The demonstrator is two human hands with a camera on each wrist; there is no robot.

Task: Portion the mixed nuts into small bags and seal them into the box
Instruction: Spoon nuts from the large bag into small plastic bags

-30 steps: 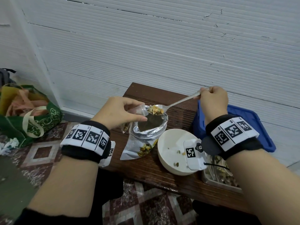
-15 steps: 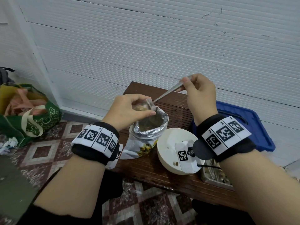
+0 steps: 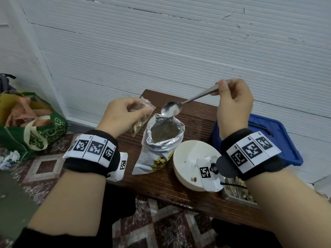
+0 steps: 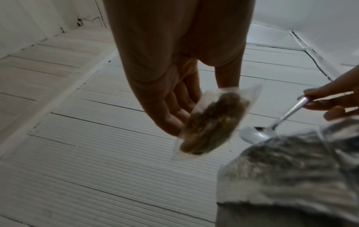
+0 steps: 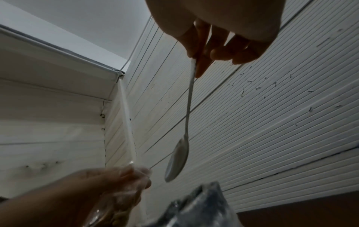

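Emptied since earlier, the spoon [image 3: 171,108] is gripped by right fingers [image 3: 223,86]; the part-filled small bag [image 3: 141,116] is pinched by left fingers [image 3: 143,111], sealing and boxing pending.

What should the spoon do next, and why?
Probably dip into the open foil bag for another scoop: the spoon in the right hand is empty above it, and the small bag the left hand pinches looks part full.
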